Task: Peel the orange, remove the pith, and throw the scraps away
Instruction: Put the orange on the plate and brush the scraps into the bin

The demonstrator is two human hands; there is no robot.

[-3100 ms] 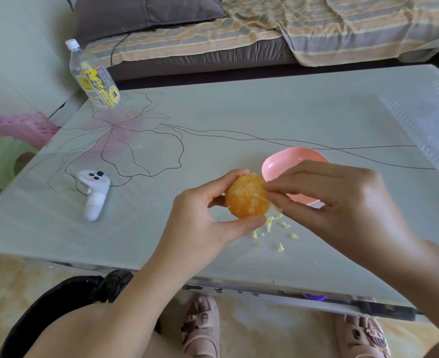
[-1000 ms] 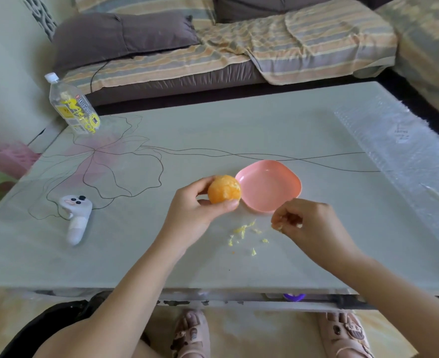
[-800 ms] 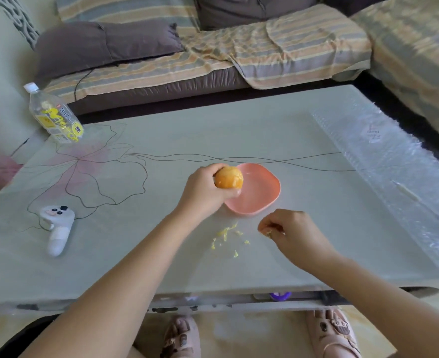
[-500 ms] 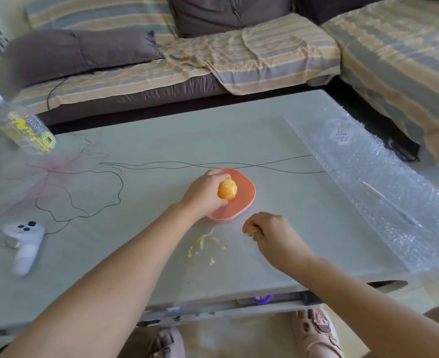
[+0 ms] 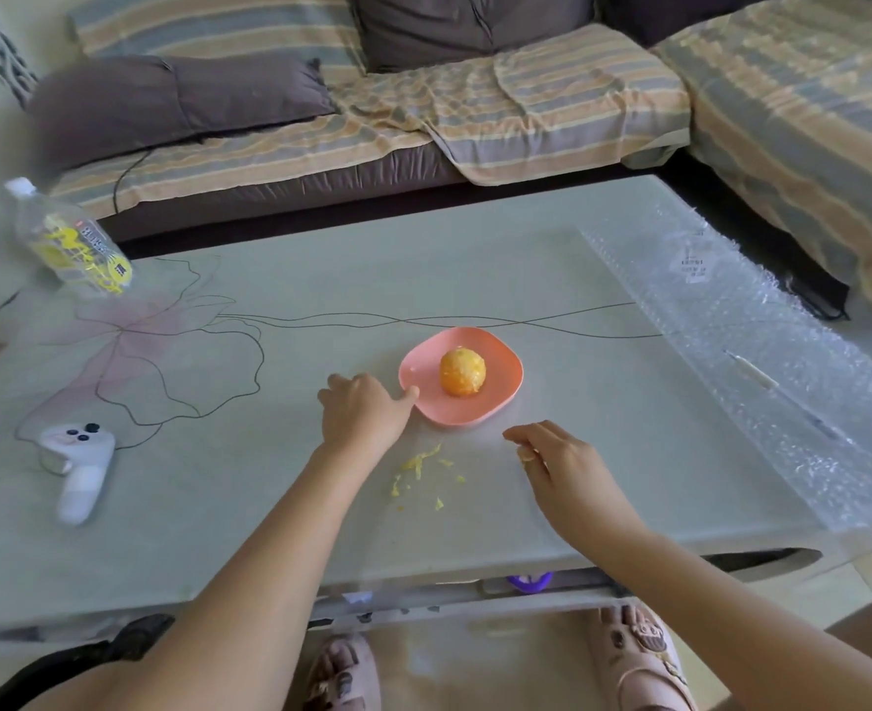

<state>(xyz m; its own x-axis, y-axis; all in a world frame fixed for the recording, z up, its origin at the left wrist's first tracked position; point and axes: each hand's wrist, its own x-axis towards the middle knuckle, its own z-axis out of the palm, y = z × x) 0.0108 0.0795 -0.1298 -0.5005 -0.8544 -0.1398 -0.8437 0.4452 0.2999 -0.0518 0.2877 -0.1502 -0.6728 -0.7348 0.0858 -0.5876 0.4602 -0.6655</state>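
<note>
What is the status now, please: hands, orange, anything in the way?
Left hand empty, beside plate. Right hand pinches pith scrap. Peeled orange on plate. Pith crumbs on table.

Bare left hand [image 5: 367, 413] and bare right hand [image 5: 562, 464] on unsleeved forearms; feet in pale pink open-toed sandals [image 5: 639, 654], the right bearing a brown cartoon ornament [image 5: 649, 633].

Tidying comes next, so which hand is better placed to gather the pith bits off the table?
Probably the left hand: it holds nothing, and the pith bits lie right by its wrist. The right hand is busy pinching a scrap.
</note>
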